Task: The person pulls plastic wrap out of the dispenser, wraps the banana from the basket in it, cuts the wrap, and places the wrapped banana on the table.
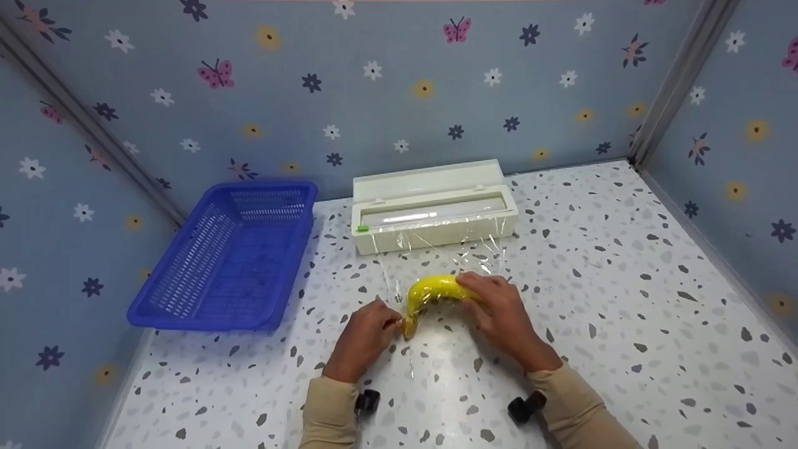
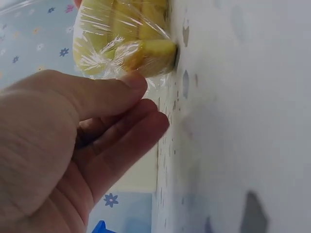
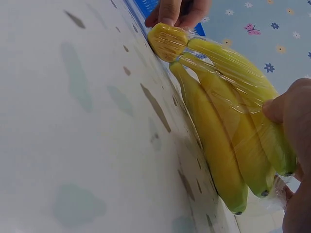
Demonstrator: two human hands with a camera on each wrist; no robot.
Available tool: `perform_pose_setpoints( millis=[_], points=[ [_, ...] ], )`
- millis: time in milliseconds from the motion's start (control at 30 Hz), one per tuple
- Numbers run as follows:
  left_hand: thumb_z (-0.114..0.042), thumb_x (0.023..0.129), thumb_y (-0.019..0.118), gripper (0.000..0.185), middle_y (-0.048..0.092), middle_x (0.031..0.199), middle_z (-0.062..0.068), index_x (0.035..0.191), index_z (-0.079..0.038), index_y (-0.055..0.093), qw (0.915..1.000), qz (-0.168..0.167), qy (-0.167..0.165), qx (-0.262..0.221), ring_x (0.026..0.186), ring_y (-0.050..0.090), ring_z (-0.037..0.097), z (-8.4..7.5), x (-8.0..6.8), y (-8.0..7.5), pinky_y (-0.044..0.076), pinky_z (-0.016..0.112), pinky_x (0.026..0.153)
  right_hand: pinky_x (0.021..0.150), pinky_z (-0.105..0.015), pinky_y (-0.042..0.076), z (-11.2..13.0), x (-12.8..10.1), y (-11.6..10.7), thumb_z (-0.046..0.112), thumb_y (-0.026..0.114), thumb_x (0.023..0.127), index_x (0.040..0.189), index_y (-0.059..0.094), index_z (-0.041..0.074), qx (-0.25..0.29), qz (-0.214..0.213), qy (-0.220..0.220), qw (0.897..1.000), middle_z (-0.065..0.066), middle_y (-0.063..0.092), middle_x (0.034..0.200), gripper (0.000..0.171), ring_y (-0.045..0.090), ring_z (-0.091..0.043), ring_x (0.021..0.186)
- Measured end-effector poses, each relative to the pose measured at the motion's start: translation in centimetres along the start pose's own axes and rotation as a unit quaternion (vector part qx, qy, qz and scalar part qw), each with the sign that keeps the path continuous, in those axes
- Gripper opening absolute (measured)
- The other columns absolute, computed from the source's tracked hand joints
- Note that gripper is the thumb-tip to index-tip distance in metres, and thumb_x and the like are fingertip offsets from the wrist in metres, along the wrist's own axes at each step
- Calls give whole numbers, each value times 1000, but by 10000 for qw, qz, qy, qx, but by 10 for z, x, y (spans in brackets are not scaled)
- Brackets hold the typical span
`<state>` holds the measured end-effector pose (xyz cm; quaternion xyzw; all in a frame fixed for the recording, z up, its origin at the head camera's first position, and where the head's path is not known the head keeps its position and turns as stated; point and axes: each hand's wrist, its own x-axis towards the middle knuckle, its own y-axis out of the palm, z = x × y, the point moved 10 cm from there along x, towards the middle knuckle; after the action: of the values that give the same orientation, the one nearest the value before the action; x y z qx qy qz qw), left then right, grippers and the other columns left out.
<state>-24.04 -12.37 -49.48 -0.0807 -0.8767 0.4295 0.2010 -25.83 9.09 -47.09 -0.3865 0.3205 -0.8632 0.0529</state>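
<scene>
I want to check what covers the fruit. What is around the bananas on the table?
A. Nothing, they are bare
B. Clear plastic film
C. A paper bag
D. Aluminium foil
B: shiny, wrinkled clear film lies tight over the yellow bananas, and it runs back to the dispenser box behind them.

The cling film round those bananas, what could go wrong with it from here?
The cling film looks uncut from the dispenser, so pulling the bananas away could drag the box or tear the sheet unevenly. The left hand pinches only a loose bit at the stem, which may slip and bunch up.
</scene>
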Motion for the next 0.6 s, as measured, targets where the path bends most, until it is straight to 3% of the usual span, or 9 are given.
perform_pose_setpoints(
  millis=[333, 433, 500, 600],
  points=[
    [-16, 92, 73, 7, 56, 87, -10, 94, -19, 79, 9989, 300, -330, -142, 76, 56, 7, 12, -2, 3, 49, 27, 67, 91, -48, 44, -1, -2, -1, 4, 74, 89, 133, 64, 12, 78, 17, 103, 9999, -8, 64, 133, 46, 60, -28, 107],
    [-14, 93, 70, 9, 60, 87, -8, 94, -18, 78, 9959, 497, -594, -466, 77, 57, 9, 19, -2, 7, 48, 31, 69, 91, -48, 44, -1, -1, -1, 4, 74, 89, 133, 64, 12, 81, 27, 112, 9999, -8, 64, 133, 47, 59, -29, 107],
    [-13, 96, 66, 11, 64, 87, -5, 94, -17, 76, 9888, 674, -907, -972, 76, 60, 12, 24, -3, 12, 50, 33, 68, 91, -48, 44, -1, 0, -1, 3, 74, 88, 134, 63, 12, 74, 49, 118, 9999, -8, 64, 133, 47, 59, -29, 108],
    [-12, 99, 62, 10, 68, 86, 4, 94, -12, 71, 9654, 855, -1556, -1909, 73, 65, 18, 33, -6, 20, 53, 36, 66, 92, -49, 44, -1, 0, 0, 2, 75, 88, 134, 63, 11, 70, 54, 89, 9999, -10, 63, 133, 48, 59, -30, 109]
  ],
)
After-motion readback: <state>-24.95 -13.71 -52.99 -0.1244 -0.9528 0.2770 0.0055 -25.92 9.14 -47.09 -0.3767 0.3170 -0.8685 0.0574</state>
